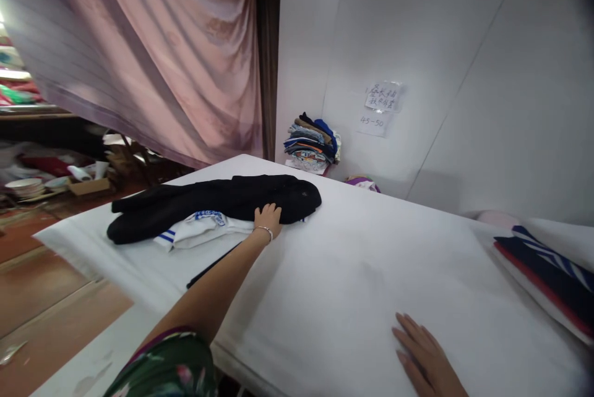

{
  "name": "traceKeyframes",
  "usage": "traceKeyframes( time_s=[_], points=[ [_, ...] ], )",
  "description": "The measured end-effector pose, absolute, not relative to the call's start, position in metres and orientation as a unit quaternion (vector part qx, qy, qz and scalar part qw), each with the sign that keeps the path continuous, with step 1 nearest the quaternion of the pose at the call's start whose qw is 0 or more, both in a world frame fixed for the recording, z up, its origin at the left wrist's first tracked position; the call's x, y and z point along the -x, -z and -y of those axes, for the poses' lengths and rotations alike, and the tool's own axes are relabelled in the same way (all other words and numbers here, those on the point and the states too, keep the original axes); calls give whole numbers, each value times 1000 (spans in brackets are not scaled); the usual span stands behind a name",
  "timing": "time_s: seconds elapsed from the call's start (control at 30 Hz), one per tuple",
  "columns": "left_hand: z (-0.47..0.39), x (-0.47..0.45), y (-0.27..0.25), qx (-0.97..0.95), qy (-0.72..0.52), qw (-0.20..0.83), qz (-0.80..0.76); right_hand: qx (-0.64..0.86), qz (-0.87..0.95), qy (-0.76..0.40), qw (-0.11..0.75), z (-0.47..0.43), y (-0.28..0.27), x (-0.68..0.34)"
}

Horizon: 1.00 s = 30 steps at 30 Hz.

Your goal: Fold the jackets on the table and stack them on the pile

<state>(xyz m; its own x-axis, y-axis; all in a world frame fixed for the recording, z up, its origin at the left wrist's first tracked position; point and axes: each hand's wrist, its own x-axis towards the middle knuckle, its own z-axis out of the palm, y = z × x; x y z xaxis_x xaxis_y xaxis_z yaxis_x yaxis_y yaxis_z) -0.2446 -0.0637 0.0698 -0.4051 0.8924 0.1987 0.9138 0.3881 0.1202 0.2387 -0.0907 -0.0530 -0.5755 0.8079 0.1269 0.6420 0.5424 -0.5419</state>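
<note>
Head view: a black garment (218, 202) lies on the white worktop (352, 279), partly covering a white, blue-striped garment (199, 233). The left hand (268, 219) touches its near edge; whether those fingers pinch cloth cannot be told. The right hand (424, 357), fingers slightly spread, is nearer the viewer.

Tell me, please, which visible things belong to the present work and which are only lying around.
Likely in the work:
black garment, touched by the left grip
white garment, partly under it
white table, beneath both

Likely just lying around:
folded clothes at far right
clothes pile by the wall
cardboard box beyond the table
</note>
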Motion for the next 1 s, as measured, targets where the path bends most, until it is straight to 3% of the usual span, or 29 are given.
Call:
traceKeyframes(
  time_s=[0.2, 0.5, 0.7, 1.0],
  points=[
    [60, 261, -58, 538, 85, 65, 836, 409, 864, -186, 225, 88, 61, -241],
    [47, 278, -70, 513, 115, 53, 849, 418, 863, -186, 213, 85, 59, -243],
    [27, 299, -117, 432, 180, 18, 883, 429, 856, -202, 206, 87, 57, -242],
    [8, 320, -191, 316, 349, 58, 880, 428, 856, -202, 210, 89, 58, -242]
  ],
)
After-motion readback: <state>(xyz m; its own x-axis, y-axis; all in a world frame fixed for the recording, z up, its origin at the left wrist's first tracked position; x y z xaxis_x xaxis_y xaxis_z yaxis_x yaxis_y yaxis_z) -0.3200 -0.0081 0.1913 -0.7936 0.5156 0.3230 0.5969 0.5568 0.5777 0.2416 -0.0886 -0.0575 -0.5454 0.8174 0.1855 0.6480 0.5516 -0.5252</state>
